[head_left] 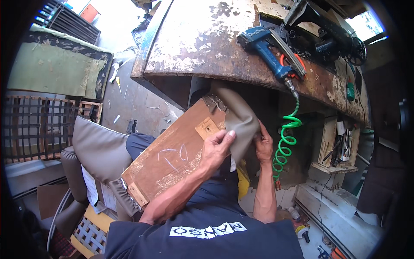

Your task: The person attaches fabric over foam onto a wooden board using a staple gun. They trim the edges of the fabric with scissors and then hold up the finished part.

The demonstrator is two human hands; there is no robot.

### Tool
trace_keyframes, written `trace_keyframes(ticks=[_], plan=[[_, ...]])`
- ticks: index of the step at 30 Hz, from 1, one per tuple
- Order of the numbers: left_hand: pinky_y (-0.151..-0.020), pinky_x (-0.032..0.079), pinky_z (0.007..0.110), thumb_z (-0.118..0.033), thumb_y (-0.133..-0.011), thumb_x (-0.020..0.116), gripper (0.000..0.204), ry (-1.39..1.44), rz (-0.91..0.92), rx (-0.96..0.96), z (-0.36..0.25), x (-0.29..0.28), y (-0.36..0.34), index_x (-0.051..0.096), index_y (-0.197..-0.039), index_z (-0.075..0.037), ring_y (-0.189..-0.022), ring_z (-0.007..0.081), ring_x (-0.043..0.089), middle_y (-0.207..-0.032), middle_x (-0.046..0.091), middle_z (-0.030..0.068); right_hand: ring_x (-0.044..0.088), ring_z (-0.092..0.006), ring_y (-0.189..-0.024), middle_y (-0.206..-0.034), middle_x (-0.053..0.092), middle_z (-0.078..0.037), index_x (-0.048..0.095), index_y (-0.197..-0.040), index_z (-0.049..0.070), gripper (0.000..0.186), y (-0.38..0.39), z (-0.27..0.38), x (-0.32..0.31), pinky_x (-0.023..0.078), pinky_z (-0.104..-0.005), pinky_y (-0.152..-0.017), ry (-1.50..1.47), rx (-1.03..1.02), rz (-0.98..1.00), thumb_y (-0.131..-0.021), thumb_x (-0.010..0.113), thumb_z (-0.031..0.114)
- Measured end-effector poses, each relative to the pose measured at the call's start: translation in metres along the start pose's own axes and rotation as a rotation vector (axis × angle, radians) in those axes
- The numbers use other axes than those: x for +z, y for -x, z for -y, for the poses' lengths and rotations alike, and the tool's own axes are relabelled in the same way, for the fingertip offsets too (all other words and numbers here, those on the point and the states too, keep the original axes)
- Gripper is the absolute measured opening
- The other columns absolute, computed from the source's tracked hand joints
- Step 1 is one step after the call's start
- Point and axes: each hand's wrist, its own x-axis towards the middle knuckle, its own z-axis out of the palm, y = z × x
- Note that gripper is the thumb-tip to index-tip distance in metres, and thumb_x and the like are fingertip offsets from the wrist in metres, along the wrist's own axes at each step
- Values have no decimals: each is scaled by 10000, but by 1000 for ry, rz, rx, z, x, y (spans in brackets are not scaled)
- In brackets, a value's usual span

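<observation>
A brown wooden panel (170, 149) with chalk marks lies slanting across my lap. Over its upper right end drapes a taupe leather-like cover (239, 115), its gathered edge puckered against the wood. My left hand (214, 151) rests over the panel, thumb and fingers pinching the cover's near edge. On the other side, my right hand (264, 144) grips the cover's right edge, some of its fingers hidden behind the material. A small lighter wood block (206, 128) sits on the panel just beyond my left hand.
A worn workbench (194, 47) stands ahead, bearing a blue staple gun (269, 54) and a black sewing machine (321, 32). From the gun a green coiled hose (284, 138) hangs right of my right hand. Taupe padded upholstery (98, 149) stands left; an open drawer (338, 149) holds tools.
</observation>
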Motion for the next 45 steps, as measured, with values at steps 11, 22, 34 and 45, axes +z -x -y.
trace_keyframes(ticks=[11,22,34,45], plan=[[-1028,509,409,-227,-886,823,714,-790,163,485,-34,13,-11,433,-1453,-37,-1215,317,639,-1281,657,202,607,-171,-1254,-1395,638,-130,444,-1558,29,621,-5,8,10,474,-310,-1089,-97,52,16,-968,628,-36],[-557,514,367,-81,-884,779,270,-1315,50,1250,-2,-21,-9,730,-1141,-13,-580,247,654,-732,671,117,646,-112,-1109,-1242,727,-107,509,-1521,36,583,-2,7,6,509,-262,-994,-16,29,36,-970,699,45],[-722,472,377,-70,-770,671,382,-1619,212,1254,-9,-29,9,710,-1138,26,-762,218,542,-800,496,69,663,-114,-1073,-1219,725,-89,511,-1514,14,593,-1,-3,1,503,-263,-980,-17,40,44,-939,655,-11],[-1161,364,563,-284,-783,867,625,-1214,-78,1177,-34,-13,18,637,-1322,-67,-1410,444,404,-1424,474,248,646,-161,-1190,-1373,655,-121,486,-1523,-4,573,-16,-6,5,516,-307,-1044,-119,42,31,-962,594,-51]])
